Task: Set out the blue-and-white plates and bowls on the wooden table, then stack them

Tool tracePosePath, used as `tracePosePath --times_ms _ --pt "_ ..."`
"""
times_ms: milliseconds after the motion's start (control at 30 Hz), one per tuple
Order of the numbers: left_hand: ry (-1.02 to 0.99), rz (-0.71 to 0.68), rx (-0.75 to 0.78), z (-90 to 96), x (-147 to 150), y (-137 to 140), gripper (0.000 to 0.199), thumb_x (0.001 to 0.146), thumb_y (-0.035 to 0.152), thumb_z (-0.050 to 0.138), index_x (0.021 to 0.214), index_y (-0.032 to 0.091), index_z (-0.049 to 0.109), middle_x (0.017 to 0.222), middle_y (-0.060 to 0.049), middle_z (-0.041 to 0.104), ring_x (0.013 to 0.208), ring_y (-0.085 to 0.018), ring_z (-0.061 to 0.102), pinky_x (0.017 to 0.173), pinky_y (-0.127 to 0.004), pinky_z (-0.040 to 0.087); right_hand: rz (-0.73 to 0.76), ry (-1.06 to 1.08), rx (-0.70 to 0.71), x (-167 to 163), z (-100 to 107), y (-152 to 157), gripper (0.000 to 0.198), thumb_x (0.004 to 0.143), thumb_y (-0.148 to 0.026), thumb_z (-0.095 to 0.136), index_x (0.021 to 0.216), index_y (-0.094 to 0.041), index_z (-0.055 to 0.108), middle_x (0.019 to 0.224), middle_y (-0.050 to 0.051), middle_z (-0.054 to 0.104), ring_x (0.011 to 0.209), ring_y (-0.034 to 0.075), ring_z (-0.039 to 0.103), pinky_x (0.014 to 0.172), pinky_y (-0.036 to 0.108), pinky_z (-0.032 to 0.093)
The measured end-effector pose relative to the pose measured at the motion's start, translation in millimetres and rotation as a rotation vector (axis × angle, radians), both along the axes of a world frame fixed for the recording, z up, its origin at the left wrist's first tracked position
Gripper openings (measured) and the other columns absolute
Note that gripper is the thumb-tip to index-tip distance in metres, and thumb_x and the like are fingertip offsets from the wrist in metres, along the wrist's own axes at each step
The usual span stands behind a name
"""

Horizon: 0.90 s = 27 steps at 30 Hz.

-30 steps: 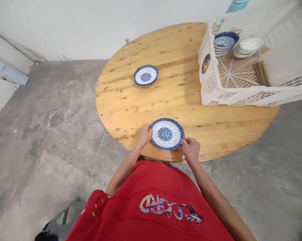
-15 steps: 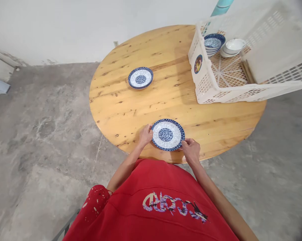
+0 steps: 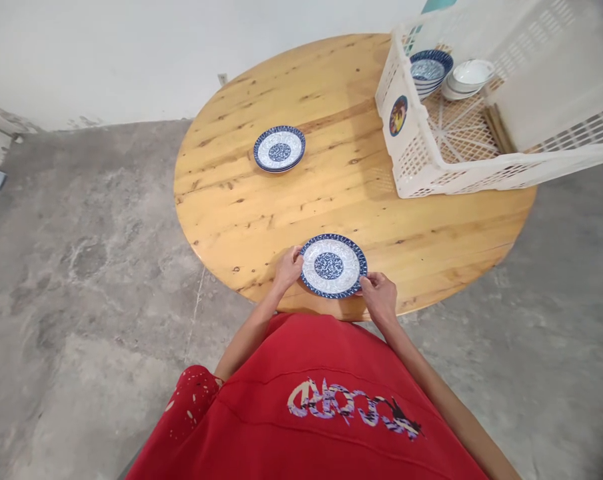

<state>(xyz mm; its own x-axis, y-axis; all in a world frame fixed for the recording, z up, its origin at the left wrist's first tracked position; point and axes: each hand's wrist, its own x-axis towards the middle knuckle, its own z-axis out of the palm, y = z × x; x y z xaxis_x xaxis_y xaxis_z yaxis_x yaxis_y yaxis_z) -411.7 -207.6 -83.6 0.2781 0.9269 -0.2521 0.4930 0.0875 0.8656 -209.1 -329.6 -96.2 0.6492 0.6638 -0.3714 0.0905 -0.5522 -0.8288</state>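
Note:
A round plate [image 3: 329, 266] with a dark blue rim and a blue patterned centre is at the near edge of the wooden table, face up. My left hand [image 3: 288, 267] grips its left rim, fingers closed. On the lower right rim, my right hand [image 3: 379, 294] pinches the same plate between thumb and fingers. Whether the plate's underside touches the table is hidden. Farther back stands a small stack of matching blue and white plates [image 3: 280, 148], apart from both hands.
A white plastic crate [image 3: 416, 175] stands at the table's right side. Inside it are stacked blue-rimmed bowls [image 3: 428, 69], white bowls [image 3: 472, 75] and a bundle of thin sticks, perhaps chopsticks [image 3: 499, 129]. The round wooden table [image 3: 221, 200] meets a white wall at the back.
The camera view has shifted slightly, so the crate and table appear a little higher. Both hands keep their hold on the plate, which has hardly moved.

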Motion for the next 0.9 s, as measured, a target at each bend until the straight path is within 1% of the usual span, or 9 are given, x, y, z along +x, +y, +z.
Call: tracePosePath --times_ms 100,233,300,367,433,500,600,733,900 --pt "-0.060 -0.003 -0.012 -3.0 -6.3 -1.2 0.024 0.091 0.023 0.046 0.103 0.019 0.066 0.099 -0.005 0.072 0.088 -0.017 0.064 0.083 -0.029 0.049 -0.042 0.054 0.032 -0.9 2.8 -4.3 0.030 0.073 -0.044 0.059 0.083 -0.017 0.065 0.072 0.005 0.067 0.059 0.020 0.065 0.057 0.032 0.057" --pt "-0.059 0.074 -0.090 -8.7 -22.9 -2.4 0.022 0.094 0.028 0.044 0.100 0.018 0.063 0.094 -0.004 0.070 0.077 -0.014 0.063 0.073 -0.026 0.049 -0.199 0.149 0.126 2.5 2.2 -14.9 0.026 0.073 -0.042 0.062 0.083 -0.017 0.063 0.068 0.003 0.065 0.057 0.017 0.063 0.057 0.030 0.057" --pt "-0.048 0.111 -0.130 -10.7 -31.7 -3.1 0.022 0.095 0.028 0.044 0.100 0.018 0.062 0.094 -0.004 0.069 0.075 -0.013 0.063 0.071 -0.024 0.048 -0.265 0.157 0.131 4.1 1.0 -19.3 0.025 0.073 -0.040 0.063 0.083 -0.017 0.062 0.069 0.003 0.066 0.056 0.016 0.063 0.054 0.028 0.056" --pt "-0.045 0.121 -0.151 -11.1 -36.8 -4.0 0.022 0.095 0.029 0.044 0.100 0.018 0.062 0.093 -0.003 0.069 0.075 -0.013 0.063 0.069 -0.023 0.047 -0.292 0.167 0.121 3.4 0.1 -20.9 0.023 0.073 -0.039 0.063 0.082 -0.018 0.062 0.070 0.003 0.066 0.056 0.015 0.063 0.052 0.026 0.055" --pt "-0.055 0.077 -0.157 -10.0 -35.6 -5.2 0.020 0.095 0.029 0.045 0.098 0.019 0.062 0.089 -0.002 0.068 0.073 -0.012 0.062 0.068 -0.023 0.046 -0.259 0.175 0.113 0.3 -0.1 -19.2 0.023 0.073 -0.039 0.064 0.081 -0.018 0.063 0.068 0.002 0.066 0.055 0.016 0.062 0.051 0.026 0.055" --pt "-0.050 -0.016 -0.128 -7.5 -28.6 -6.0 0.018 0.093 0.028 0.047 0.091 0.019 0.063 0.082 -0.001 0.066 0.071 -0.013 0.060 0.067 -0.023 0.044 -0.210 0.159 0.105 -3.4 0.2 -14.7 0.023 0.071 -0.038 0.066 0.080 -0.017 0.065 0.065 0.001 0.064 0.054 0.016 0.061 0.051 0.027 0.055" --pt "0.049 -0.113 -0.010 -1.2 -14.6 -3.7 0.020 0.090 0.023 0.048 0.074 0.019 0.059 0.071 0.001 0.060 0.068 -0.013 0.053 0.066 -0.024 0.039 -0.173 0.084 0.090 -5.3 1.3 -5.0 0.023 0.068 -0.036 0.069 0.080 -0.016 0.067 0.065 0.001 0.063 0.052 0.015 0.059 0.050 0.028 0.055" --pt "0.131 -0.108 0.105 8.4 -4.5 9.8 0.024 0.090 0.021 0.048 0.066 0.019 0.053 0.062 0.002 0.052 0.063 -0.013 0.045 0.062 -0.025 0.030 -0.143 0.003 0.126 0.4 0.7 12.2 0.024 0.070 -0.036 0.066 0.082 -0.015 0.068 0.065 0.002 0.064 0.054 0.016 0.060 0.048 0.027 0.054" --pt "0.191 -0.078 0.125 12.3 -1.8 34.4 0.024 0.087 0.017 0.049 0.063 0.019 0.050 0.061 0.002 0.050 0.061 -0.013 0.042 0.061 -0.026 0.027 -0.118 0.017 0.153 3.5 -5.9 37.4 0.022 0.069 -0.034 0.064 0.079 -0.014 0.067 0.064 0.002 0.063 0.053 0.016 0.058 0.050 0.027 0.054"
